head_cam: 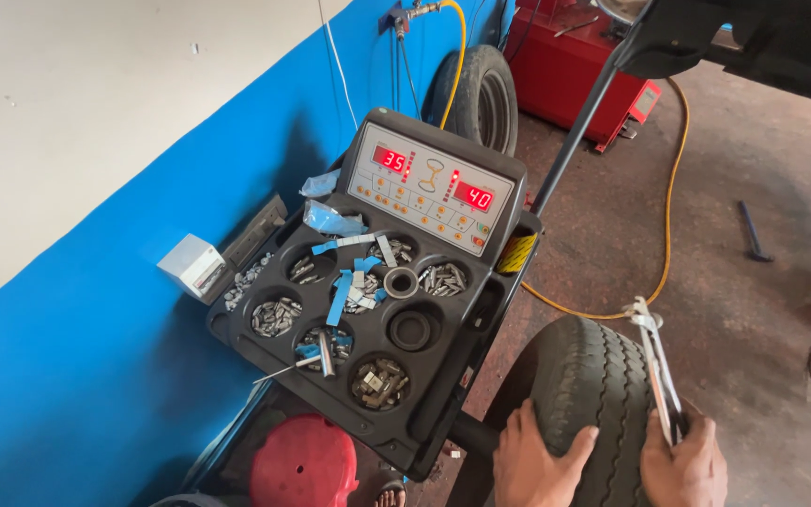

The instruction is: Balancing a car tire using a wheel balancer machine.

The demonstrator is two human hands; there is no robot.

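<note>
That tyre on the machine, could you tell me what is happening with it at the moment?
A person stands at a wheel balancer, with the tyre mounted beside it. The left hand rests flat on the tread, and the right hand grips a pair of metal pliers held against the tyre's outer edge. The balancer's control panel shows lit red readouts, and the black tray below it holds compartments of small metal weights.

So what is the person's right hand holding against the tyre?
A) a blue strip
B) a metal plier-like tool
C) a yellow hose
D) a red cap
B: the right hand grips a long metal plier-like tool laid along the side of the tyre, while the left hand rests flat on the tread.
</note>
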